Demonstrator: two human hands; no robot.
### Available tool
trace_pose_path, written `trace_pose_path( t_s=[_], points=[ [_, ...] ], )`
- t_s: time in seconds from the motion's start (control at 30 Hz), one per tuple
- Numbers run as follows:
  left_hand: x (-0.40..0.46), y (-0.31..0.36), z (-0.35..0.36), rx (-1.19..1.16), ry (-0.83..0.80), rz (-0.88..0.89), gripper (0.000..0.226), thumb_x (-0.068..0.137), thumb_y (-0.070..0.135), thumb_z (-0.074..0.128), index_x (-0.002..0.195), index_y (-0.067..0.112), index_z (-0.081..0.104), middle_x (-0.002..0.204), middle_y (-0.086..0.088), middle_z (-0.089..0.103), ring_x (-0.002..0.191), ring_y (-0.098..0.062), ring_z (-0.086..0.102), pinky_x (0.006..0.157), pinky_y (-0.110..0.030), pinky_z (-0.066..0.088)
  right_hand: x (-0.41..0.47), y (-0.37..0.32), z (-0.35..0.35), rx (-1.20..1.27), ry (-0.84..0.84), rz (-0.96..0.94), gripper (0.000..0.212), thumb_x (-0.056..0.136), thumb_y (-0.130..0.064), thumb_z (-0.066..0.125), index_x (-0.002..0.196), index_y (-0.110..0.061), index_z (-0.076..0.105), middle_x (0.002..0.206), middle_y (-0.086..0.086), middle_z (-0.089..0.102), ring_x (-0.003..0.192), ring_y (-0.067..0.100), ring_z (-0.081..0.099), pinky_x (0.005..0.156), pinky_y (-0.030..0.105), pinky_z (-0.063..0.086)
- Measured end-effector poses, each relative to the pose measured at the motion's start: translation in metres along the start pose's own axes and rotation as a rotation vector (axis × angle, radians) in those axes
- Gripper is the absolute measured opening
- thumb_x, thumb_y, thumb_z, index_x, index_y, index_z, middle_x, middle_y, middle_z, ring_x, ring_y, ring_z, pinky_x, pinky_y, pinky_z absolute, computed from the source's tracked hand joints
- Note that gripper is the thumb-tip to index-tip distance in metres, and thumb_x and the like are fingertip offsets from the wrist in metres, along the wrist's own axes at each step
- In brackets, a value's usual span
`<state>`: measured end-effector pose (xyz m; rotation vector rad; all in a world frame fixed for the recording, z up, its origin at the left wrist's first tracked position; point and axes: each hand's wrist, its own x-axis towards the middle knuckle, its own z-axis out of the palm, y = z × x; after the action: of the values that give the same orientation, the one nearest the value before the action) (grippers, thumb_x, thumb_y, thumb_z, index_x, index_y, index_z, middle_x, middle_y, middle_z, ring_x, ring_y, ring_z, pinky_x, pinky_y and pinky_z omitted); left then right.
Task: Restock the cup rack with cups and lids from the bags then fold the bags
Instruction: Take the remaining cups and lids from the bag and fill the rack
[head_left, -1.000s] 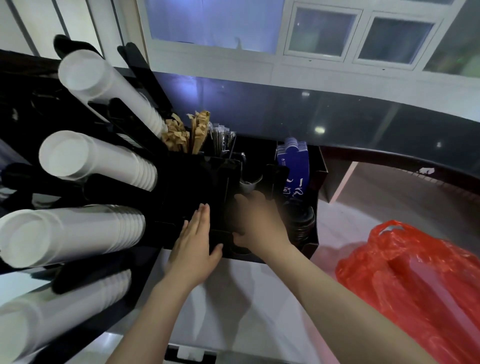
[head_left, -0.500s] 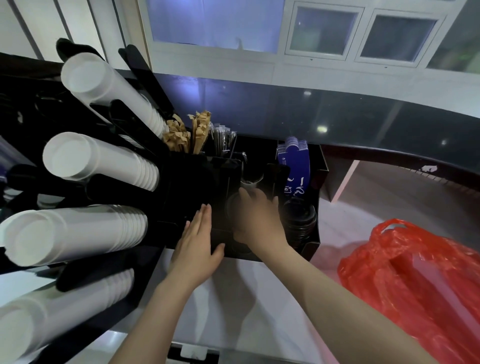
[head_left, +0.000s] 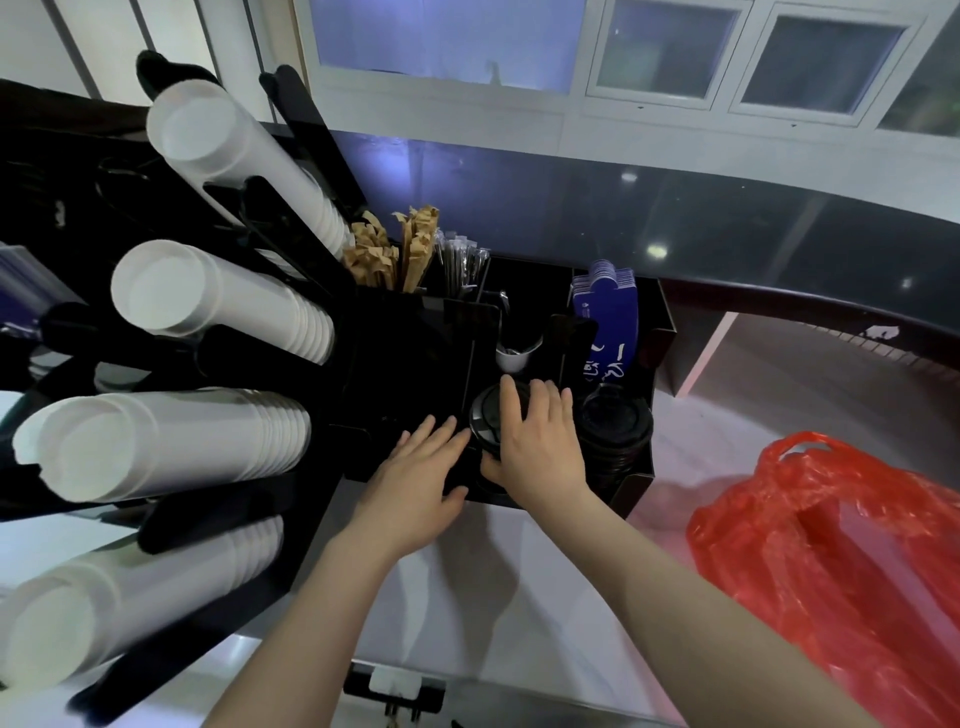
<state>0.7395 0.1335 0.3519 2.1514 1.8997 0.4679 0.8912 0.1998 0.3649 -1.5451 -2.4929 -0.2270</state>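
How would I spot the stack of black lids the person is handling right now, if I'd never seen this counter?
Find the black organiser right of the white cup stacks. In its front row are two stacks of black lids. The one you want, the stack of black lids, sits left of the other lid stack, and only it has the right hand curled over it.

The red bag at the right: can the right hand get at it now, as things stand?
Probably not at once: the right hand grips a stack of black lids in the rack. Once it lets go, the way to the red bag looks free.
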Motion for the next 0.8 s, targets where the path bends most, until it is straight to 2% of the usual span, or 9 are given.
trace_pose_path(
  t_s=[0.17, 0.27, 0.33, 0.4, 0.5, 0.6, 0.67, 0.73, 0.8],
  points=[
    [-0.001, 0.0, -0.001, -0.001, -0.015, 0.003, 0.069, 0.094, 0.034, 0.05, 0.152, 0.026, 0.012, 0.161, 0.007, 0.005, 0.146, -0.01, -0.008, 0.114, -0.026, -0.006, 0.0, 0.001, 0.009, -0.154, -0.086, -0.006, 0.094, 0.081, -0.06, 0.055, 0.149, -0.007, 0.019, 0.14, 0.028, 0.04, 0.139, 0.042, 0.024, 0.115, 0.055, -0.006],
    [-0.001, 0.001, -0.001, -0.004, -0.015, 0.004, 0.069, 0.094, 0.034, 0.05, 0.152, 0.026, 0.013, 0.161, 0.006, 0.007, 0.146, -0.01, -0.007, 0.114, -0.026, -0.005, 0.003, 0.0, 0.01, -0.233, -0.124, -0.009, 0.094, 0.083, -0.065, 0.051, 0.151, -0.01, 0.016, 0.147, 0.026, 0.033, 0.141, 0.04, 0.021, 0.108, 0.061, -0.017],
    [-0.001, 0.001, -0.001, -0.003, -0.012, 0.002, 0.069, 0.095, 0.034, 0.05, 0.152, 0.026, 0.013, 0.161, 0.006, 0.007, 0.146, -0.01, -0.007, 0.112, -0.025, -0.006, 0.004, 0.001, 0.01, -0.239, -0.133, -0.033, 0.097, 0.082, -0.065, 0.053, 0.152, -0.012, 0.012, 0.153, 0.019, 0.024, 0.14, 0.036, 0.021, 0.108, 0.062, -0.015],
    [-0.002, 0.001, -0.002, -0.007, -0.01, -0.001, 0.069, 0.095, 0.033, 0.05, 0.152, 0.026, 0.013, 0.16, 0.007, 0.008, 0.146, -0.009, -0.007, 0.111, -0.024, -0.006, 0.002, 0.002, 0.008, -0.214, -0.121, -0.055, 0.102, 0.078, -0.066, 0.058, 0.153, -0.013, 0.012, 0.151, 0.013, 0.024, 0.135, 0.032, 0.027, 0.112, 0.062, -0.007],
    [-0.002, 0.002, -0.002, -0.014, -0.014, -0.002, 0.068, 0.095, 0.034, 0.05, 0.152, 0.027, 0.013, 0.16, 0.008, 0.008, 0.146, -0.008, -0.007, 0.112, -0.024, -0.004, -0.005, 0.005, 0.003, -0.133, -0.067, -0.102, 0.091, 0.076, -0.056, 0.066, 0.148, -0.014, 0.029, 0.134, 0.009, 0.045, 0.121, 0.028, 0.044, 0.113, 0.059, 0.008],
    [-0.003, 0.003, -0.003, -0.025, -0.013, -0.007, 0.069, 0.095, 0.033, 0.05, 0.152, 0.027, 0.013, 0.16, 0.009, 0.008, 0.146, -0.008, -0.007, 0.112, -0.024, -0.003, -0.013, 0.008, 0.004, -0.115, 0.089, -0.168, 0.046, 0.075, -0.033, 0.072, 0.117, -0.015, 0.063, 0.106, 0.004, 0.063, 0.097, 0.025, 0.061, 0.111, 0.056, 0.022],
    [-0.003, 0.003, -0.003, -0.029, -0.015, -0.009, 0.069, 0.095, 0.033, 0.05, 0.152, 0.026, 0.013, 0.16, 0.009, 0.009, 0.146, -0.008, -0.007, 0.113, -0.025, -0.002, -0.016, 0.01, 0.005, -0.139, 0.053, -0.2, 0.03, 0.08, -0.024, 0.066, 0.11, -0.018, 0.065, 0.098, 0.0, 0.066, 0.089, 0.022, 0.063, 0.113, 0.054, 0.019],
    [-0.003, 0.004, -0.004, -0.029, -0.021, -0.016, 0.069, 0.095, 0.033, 0.05, 0.152, 0.027, 0.013, 0.16, 0.009, 0.009, 0.146, -0.008, -0.007, 0.113, -0.025, -0.001, -0.015, 0.012, 0.005, -0.102, -0.056, -0.231, 0.04, 0.086, -0.02, 0.059, 0.126, -0.02, 0.059, 0.11, 0.001, 0.064, 0.1, 0.023, 0.06, 0.116, 0.053, 0.007],
    [-0.003, 0.004, -0.005, -0.026, -0.022, -0.018, 0.069, 0.095, 0.033, 0.05, 0.152, 0.027, 0.013, 0.16, 0.009, 0.009, 0.146, -0.008, -0.007, 0.114, -0.025, -0.001, -0.015, 0.015, 0.002, -0.095, -0.089, -0.24, 0.054, 0.086, -0.019, 0.06, 0.139, -0.021, 0.048, 0.126, 0.003, 0.059, 0.114, 0.024, 0.055, 0.115, 0.055, -0.003]
  ],
)
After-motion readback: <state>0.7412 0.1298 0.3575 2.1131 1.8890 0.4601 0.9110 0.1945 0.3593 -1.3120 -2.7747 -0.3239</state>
